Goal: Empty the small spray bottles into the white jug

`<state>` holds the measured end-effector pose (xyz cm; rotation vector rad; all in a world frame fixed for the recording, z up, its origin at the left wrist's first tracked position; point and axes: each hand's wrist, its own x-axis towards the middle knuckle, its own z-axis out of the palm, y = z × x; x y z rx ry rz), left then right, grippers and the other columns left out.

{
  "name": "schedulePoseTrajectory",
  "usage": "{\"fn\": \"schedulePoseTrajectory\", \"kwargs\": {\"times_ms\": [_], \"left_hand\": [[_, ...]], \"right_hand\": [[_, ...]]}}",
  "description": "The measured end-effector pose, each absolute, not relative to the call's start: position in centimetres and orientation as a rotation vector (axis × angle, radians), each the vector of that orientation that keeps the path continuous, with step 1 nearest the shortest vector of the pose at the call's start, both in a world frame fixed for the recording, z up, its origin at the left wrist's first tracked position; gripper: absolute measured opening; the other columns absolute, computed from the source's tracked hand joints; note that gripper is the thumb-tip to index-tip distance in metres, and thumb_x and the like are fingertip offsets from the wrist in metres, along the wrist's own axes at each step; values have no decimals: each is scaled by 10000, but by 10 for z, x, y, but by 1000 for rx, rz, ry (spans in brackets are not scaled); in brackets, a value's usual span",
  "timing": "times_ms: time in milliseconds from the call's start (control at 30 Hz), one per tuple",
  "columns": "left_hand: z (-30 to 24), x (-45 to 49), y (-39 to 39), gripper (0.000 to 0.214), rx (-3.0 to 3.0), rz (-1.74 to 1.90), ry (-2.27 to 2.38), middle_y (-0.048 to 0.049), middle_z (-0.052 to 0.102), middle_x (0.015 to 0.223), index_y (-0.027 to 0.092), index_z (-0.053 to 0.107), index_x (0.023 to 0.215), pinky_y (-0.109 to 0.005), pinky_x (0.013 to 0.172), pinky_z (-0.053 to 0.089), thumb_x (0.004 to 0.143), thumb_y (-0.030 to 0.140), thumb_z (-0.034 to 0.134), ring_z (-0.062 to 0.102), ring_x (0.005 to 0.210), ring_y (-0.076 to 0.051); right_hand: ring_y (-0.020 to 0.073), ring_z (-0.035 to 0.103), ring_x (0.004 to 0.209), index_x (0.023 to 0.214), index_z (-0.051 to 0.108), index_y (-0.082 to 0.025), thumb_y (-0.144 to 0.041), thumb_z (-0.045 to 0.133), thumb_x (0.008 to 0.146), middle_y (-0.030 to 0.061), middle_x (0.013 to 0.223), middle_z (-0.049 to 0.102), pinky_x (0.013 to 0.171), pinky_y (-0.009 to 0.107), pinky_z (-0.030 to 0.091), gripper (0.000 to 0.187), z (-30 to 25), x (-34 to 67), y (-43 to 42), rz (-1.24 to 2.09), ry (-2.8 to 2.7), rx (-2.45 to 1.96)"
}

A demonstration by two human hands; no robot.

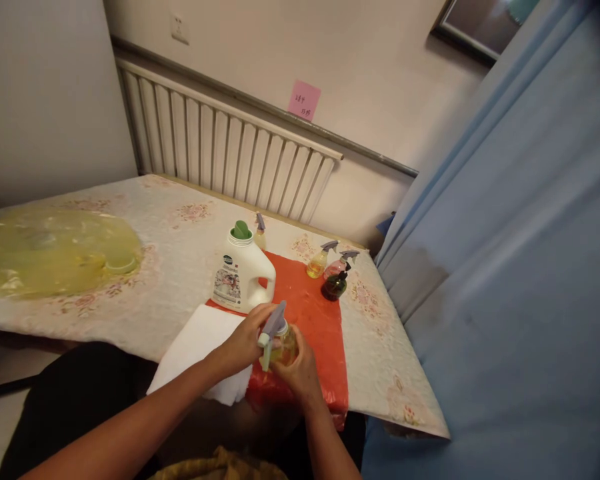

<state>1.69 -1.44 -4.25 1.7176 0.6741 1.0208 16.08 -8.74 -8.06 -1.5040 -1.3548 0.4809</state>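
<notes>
I hold a spray bottle point(287, 348) of yellowish liquid, with a grey and white trigger head, over the near part of a red plastic sheet point(310, 320). My right hand point(303, 370) is wrapped round the bottle's body from the right. At the left, my left hand point(245, 340) closes on the bottle near its trigger head; some of its fingers are hidden behind the head. Just beyond my hands stands a white jug point(245, 273) with its handle to the right and a green cap point(241, 230) on its mouth. A white towel point(200, 340) lies under my left forearm.
Toward the back right stand a yellow spray bottle point(317, 265), a pink spray bottle point(334, 268) and a dark pump bottle point(334, 287). Another spray bottle point(261, 239) is partly behind the jug. A yellow plastic bag point(55, 250) lies left. A blue curtain point(505, 267) hangs right.
</notes>
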Motion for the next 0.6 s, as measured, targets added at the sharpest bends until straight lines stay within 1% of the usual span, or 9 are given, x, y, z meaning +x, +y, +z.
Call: {"fn": "schedulePoseTrajectory", "kwargs": {"times_ms": [33,100,167,200,267,333,400,500,600], "left_hand": [[-41,18,-12,383,1718,960,621,-84,651,1094,202,685,1014,-360,917,470,655,306,767,586,1048,-280],[-37,20,-10,326,1667,862,579,-55,659,943,185,684,984,-338,820,497,705,345,735,610,901,-241],[-32,21,-10,329,1584,852,593,-14,637,832,176,666,1003,-304,722,495,736,365,711,595,765,-193],[-28,21,-10,337,1550,875,609,-3,630,813,174,658,1012,-293,699,488,743,371,707,585,735,-179],[-18,20,-9,345,1504,952,630,-3,639,829,172,646,1021,-291,711,483,745,370,710,588,750,-175],[-6,17,-8,362,1456,1044,619,-20,659,874,173,634,1029,-310,774,488,735,364,725,613,830,-199],[4,15,-6,384,1401,1089,584,-33,671,883,175,621,1055,-327,792,499,741,370,728,632,869,-220],[10,12,-4,350,1412,1038,560,-35,674,849,176,622,1061,-320,712,523,782,375,692,644,791,-212],[7,12,-3,238,1519,927,561,-11,662,811,182,649,947,-285,648,526,768,327,709,625,700,-173]], "right_hand": [[253,694,1003,1172,598,-190,-272,733,634,90,1110,719,886,335,558,561,-81,160,-87,479,-1355,-1504],[242,700,973,1177,601,-195,-253,712,653,79,1090,725,869,327,562,539,-82,159,-88,489,-1363,-1490],[229,706,935,1166,609,-208,-235,702,655,57,1061,730,843,314,570,520,-84,160,-88,510,-1386,-1470],[229,705,935,1167,608,-210,-226,708,643,51,1057,729,843,314,571,533,-85,161,-89,512,-1391,-1474],[236,698,976,1188,594,-204,-212,724,617,53,1083,721,873,324,564,586,-89,164,-89,504,-1389,-1492],[245,684,1033,1211,582,-199,-204,730,609,64,1129,709,918,336,550,620,-93,166,-89,494,-1376,-1503],[256,674,1069,1223,579,-196,-198,733,602,73,1155,702,948,353,539,640,-97,168,-88,486,-1362,-1506],[275,661,1104,1249,571,-195,-185,754,569,87,1188,690,976,388,525,704,-103,169,-87,484,-1350,-1517],[285,650,1127,1275,558,-183,-191,761,566,102,1210,681,987,409,518,737,-105,168,-87,521,-1357,-1533]]}}
